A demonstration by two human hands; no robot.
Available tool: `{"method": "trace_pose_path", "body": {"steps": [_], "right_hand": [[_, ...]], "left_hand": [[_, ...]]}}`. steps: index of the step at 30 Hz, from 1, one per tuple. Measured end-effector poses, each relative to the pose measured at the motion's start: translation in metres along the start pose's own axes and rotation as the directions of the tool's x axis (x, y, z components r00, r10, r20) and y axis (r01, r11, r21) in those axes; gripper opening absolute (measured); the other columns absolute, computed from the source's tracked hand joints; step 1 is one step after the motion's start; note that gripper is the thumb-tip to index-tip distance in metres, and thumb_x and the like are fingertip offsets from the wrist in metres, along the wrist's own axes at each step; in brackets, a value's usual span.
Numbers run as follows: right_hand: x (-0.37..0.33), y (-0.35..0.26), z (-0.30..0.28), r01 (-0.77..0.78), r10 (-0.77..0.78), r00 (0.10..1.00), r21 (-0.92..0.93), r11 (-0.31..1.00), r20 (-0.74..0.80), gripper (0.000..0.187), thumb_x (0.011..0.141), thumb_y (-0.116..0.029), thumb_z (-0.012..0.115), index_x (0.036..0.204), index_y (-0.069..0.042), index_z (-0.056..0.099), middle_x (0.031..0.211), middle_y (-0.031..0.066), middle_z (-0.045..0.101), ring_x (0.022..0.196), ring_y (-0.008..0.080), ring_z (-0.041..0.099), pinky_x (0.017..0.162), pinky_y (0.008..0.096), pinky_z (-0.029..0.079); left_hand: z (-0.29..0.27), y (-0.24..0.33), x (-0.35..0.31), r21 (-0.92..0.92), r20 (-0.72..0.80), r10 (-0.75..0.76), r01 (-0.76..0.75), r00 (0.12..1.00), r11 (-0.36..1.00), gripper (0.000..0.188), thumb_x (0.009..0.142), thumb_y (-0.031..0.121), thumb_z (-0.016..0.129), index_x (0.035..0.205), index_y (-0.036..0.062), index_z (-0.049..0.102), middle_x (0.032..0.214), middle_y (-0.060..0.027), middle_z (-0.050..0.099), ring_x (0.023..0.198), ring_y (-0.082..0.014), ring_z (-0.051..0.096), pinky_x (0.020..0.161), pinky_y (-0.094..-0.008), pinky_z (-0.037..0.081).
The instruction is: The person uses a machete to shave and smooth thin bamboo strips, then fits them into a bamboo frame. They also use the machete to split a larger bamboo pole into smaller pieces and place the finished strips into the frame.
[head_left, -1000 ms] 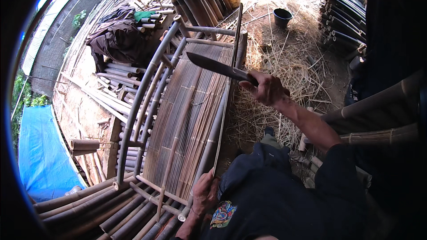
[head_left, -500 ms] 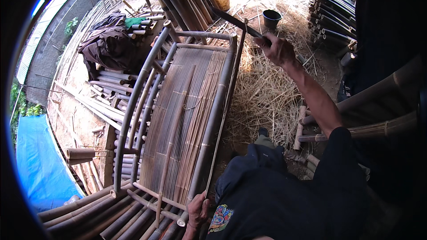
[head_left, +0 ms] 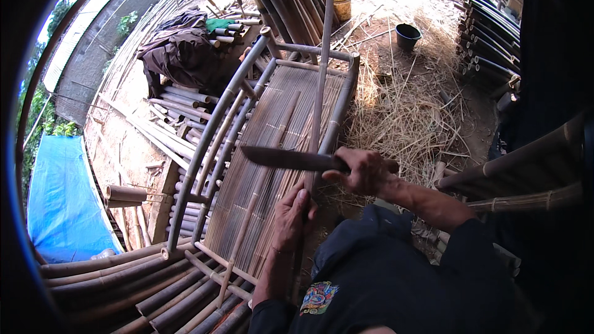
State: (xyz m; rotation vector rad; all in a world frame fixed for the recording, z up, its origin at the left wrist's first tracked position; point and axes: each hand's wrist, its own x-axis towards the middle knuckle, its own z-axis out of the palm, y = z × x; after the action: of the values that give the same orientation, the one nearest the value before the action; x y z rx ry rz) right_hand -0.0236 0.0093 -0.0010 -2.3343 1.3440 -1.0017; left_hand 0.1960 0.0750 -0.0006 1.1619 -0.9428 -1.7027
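Note:
My right hand point(head_left: 365, 172) is closed round the dark handle of a machete point(head_left: 284, 159), its long blade pointing left above a bamboo bench. Just below the blade, my left hand point(head_left: 292, 215) grips a long bamboo strip point(head_left: 323, 80) that rises away from me past the bench's far end. Blade and strip cross close to my right hand; whether they touch I cannot tell. Under both hands lies the slatted bamboo bench point(head_left: 247, 148), with a curved backrest rail point(head_left: 197, 161) on its left side. A thin bamboo stick point(head_left: 238, 244) rests along the slats.
Stacked bamboo poles point(head_left: 185, 102) lie left of the bench, with a dark cloth point(head_left: 176, 49) over some. Straw-like shavings point(head_left: 396, 111) cover the ground at right. Beyond are a black bucket point(head_left: 408, 37) and a yellow bucket point(head_left: 341, 6). A blue tarp point(head_left: 68, 198) lies far left.
My right hand has brought the machete down and left, from the far right to over the bench. My left hand has moved up and forward, with the strip now upright over the bench.

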Motion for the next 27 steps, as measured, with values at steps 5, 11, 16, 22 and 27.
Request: {"method": "trace_pose_path", "body": {"steps": [5,11,16,22,27], "right_hand": [[0.002,-0.004,-0.004,-0.071,0.065,0.996,0.111,0.991,0.055,0.062,0.084,-0.065,0.054,0.087,-0.004,0.06,0.069,0.0153,0.061,0.067,0.0332,0.066,0.059,0.0413,0.053],[0.012,0.016,-0.014,0.042,-0.051,0.995,0.104,0.994,0.084,0.063,0.084,-0.066,0.054,0.09,-0.004,0.06,0.069,0.0149,0.061,0.068,0.0331,0.066,0.057,0.0413,0.051],[0.025,0.048,-0.022,-0.057,0.044,0.996,0.198,0.979,0.071,0.062,0.085,-0.066,0.053,0.089,-0.004,0.059,0.068,0.0145,0.06,0.065,0.0323,0.065,0.056,0.0415,0.051],[0.064,0.112,-0.045,-0.072,0.058,0.994,0.157,0.985,0.089,0.061,0.086,-0.065,0.051,0.089,-0.005,0.06,0.068,0.0147,0.062,0.067,0.0366,0.066,0.059,0.0461,0.052],[0.054,0.154,-0.057,0.199,-0.218,0.973,0.202,0.959,0.073,0.061,0.087,-0.065,0.05,0.085,-0.005,0.059,0.07,0.017,0.063,0.068,0.0347,0.067,0.059,0.0442,0.053]], "left_hand": [[0.035,0.028,0.001,-0.065,-0.022,0.03,-0.032,0.999,0.997,0.038,0.101,0.028,0.048,0.13,0.0038,0.052,0.061,0.0053,0.048,0.047,-0.0013,0.04,0.041,-0.017,0.03],[0.046,0.016,-0.005,-0.02,-0.065,0.044,-0.045,0.997,0.999,0.046,0.101,0.026,0.048,0.14,0.0034,0.042,0.06,0.0049,0.048,0.046,-0.0022,0.039,0.041,-0.0179,0.029],[0.068,0.011,-0.003,-0.071,-0.092,0.044,-0.051,0.995,0.996,0.046,0.101,0.025,0.048,0.14,0.002,0.042,0.059,0.0033,0.047,0.044,-0.0028,0.039,0.04,-0.0183,0.03],[0.109,0.004,0.008,-0.019,-0.146,0.018,-0.021,0.989,1.0,0.047,0.101,0.025,0.047,0.141,0.0017,0.04,0.061,0.0026,0.047,0.049,-0.0036,0.04,0.044,-0.0187,0.032],[0.15,-0.009,0.026,0.004,-0.196,0.018,-0.018,0.98,1.0,0.049,0.101,0.026,0.048,0.142,0.0002,0.039,0.062,0.0018,0.048,0.053,-0.0038,0.042,0.047,-0.0186,0.033]]}}
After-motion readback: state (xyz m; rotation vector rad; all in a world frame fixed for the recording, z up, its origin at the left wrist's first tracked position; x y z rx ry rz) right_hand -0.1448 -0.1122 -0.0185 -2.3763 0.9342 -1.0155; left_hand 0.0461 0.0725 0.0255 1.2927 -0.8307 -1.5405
